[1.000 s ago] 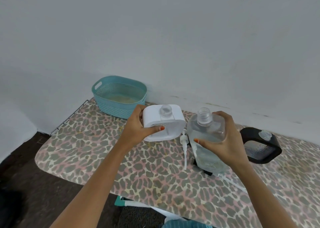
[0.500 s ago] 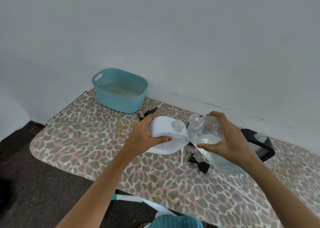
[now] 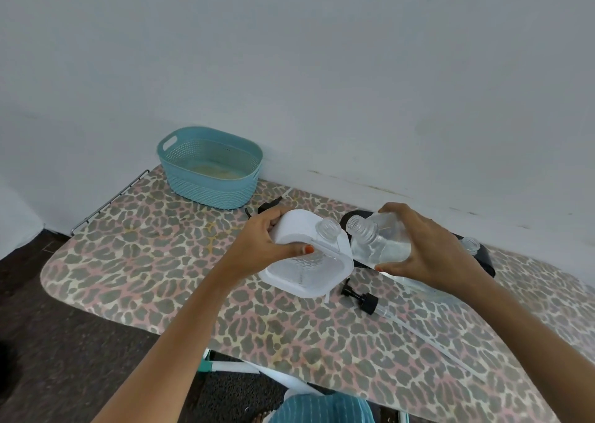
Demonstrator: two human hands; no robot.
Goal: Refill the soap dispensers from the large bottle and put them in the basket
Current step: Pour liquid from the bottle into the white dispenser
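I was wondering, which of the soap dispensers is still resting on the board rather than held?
The black-framed dispenser at the far right, behind the right hand. The white-framed dispenser is lifted in the left hand.

A wide bare stretch of the leopard-print board [image 3: 154, 261] lies open at left, giving clear passage to the teal basket [image 3: 211, 168] at the far left by the wall. The middle is crowded: a black pump head [image 3: 362, 298] lies near, its tube trailing right. A black dispenser [image 3: 479, 255], perhaps upright, blocks the far right.
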